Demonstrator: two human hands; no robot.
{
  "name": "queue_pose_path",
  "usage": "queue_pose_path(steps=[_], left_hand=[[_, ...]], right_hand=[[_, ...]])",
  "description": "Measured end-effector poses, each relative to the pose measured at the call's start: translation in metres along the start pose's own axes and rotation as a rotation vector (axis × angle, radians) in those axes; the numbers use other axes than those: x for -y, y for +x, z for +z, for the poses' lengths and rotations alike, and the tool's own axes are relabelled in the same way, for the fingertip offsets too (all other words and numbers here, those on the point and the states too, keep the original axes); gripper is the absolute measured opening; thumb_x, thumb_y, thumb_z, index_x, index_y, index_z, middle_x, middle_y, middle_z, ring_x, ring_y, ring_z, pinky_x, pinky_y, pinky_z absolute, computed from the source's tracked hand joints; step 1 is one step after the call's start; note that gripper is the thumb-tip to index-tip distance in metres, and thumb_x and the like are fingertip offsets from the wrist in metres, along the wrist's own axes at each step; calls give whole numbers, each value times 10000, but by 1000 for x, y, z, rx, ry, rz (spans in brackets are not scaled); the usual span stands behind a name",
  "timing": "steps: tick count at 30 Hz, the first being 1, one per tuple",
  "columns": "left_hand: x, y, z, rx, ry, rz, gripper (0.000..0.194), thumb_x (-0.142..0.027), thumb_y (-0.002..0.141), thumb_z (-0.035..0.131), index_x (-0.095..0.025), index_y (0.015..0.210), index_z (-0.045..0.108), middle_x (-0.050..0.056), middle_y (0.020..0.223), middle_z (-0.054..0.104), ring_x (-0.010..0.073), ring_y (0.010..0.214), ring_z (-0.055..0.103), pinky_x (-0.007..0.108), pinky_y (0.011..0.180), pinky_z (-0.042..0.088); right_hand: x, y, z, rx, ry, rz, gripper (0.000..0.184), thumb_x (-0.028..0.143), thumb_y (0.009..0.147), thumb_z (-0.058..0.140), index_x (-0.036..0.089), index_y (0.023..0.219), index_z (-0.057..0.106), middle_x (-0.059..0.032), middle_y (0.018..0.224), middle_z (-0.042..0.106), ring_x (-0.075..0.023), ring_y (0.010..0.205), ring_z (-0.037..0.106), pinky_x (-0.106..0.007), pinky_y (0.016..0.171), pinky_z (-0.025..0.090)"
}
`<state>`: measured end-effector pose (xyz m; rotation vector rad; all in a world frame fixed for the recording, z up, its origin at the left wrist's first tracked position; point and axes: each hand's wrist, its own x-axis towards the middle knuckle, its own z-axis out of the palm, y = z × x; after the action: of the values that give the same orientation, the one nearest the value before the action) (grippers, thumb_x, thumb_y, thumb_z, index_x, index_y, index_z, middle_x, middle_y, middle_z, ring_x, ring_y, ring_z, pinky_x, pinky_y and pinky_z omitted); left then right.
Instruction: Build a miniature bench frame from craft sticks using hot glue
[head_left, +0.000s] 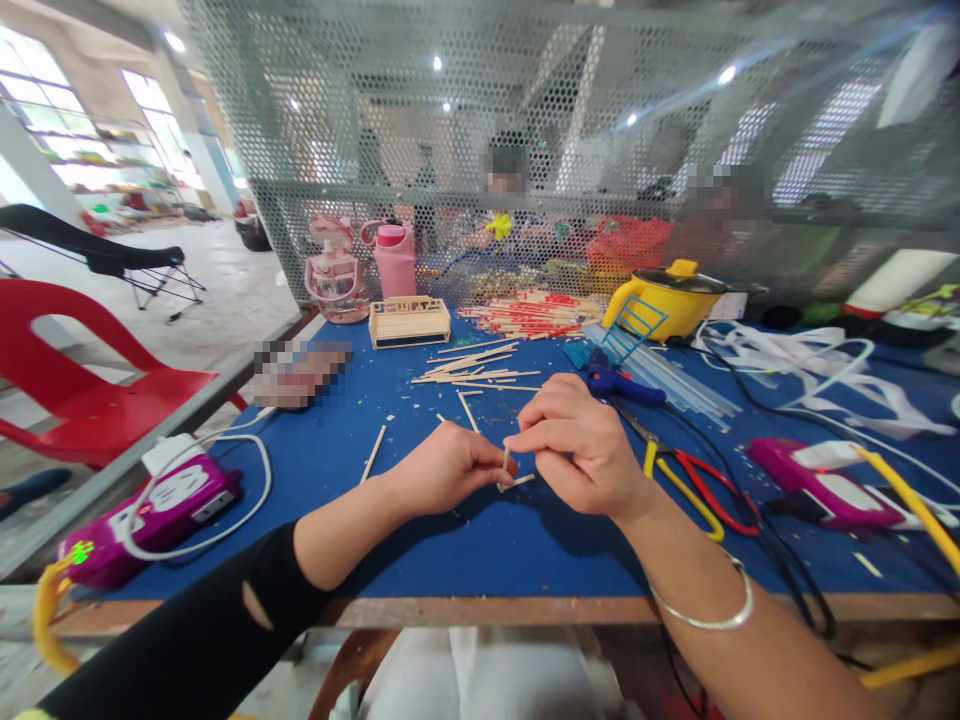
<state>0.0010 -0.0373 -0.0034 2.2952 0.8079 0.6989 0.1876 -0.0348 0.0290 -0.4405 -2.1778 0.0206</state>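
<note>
Blue tabletop [300,540] fills the lower middle of the head view, with both hands working over it near the front edge. From my remote post I log the left hand [442,466] as closed: its thumb and finger pinch the small stick joint [506,482], where a short upright stick [506,460] meets a short flat one [521,481] pointing right. Right hand [577,445]: fingers curled, the index fingertip at the top of the upright stick; I cannot tell whether it grips it.

Plain wooden sticks [480,368] lie in a loose pile beyond the hands, a single stick [373,454] apart on the left. Behind the pile I note a small wooden tray [409,323] and, to its right, a heap of red and pale sticks [534,313]. Right of the pile: blue glue gun [622,383], teal rack [636,327], yellow pot [664,305], translucent rods [686,385]. Nearer the right forearm are a yellow-handled tool and a red-handled tool [712,495]. Purple power strips [832,485] sit at both sides; two pink bottles [394,260] stand at the rear left, before a perforated metal screen [420,120].
</note>
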Motion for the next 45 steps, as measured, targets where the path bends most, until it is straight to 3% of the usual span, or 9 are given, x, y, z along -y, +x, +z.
queue_pose_path(steps=[23, 29, 45], left_hand=[[-3, -3, -2, -31, -79, -26, 272, -359, 788, 609, -111, 855, 701, 16, 724, 693, 121, 657, 594, 187, 605, 425], [-1, -2, 1, -83, -108, -58, 218, -307, 813, 590, -133, 808, 722, 8, 719, 711, 104, 623, 600, 169, 589, 422], [-1, 0, 2, -83, -55, -61, 207, -311, 818, 585, -160, 826, 726, -4, 721, 716, 104, 638, 618, 167, 613, 435]], right_hand=[[2, 0, -2, 18, 3, -8, 250, 36, 683, 491, 194, 718, 681, -8, 658, 599, -131, 625, 526, -371, 726, 365], [1, 0, -2, 13, -9, 3, 232, 44, 684, 499, 195, 690, 676, -7, 655, 600, -131, 629, 524, -370, 739, 360], [0, 0, -2, -6, 9, 14, 237, 28, 664, 495, 191, 679, 667, -14, 657, 607, -138, 630, 524, -375, 730, 381]])
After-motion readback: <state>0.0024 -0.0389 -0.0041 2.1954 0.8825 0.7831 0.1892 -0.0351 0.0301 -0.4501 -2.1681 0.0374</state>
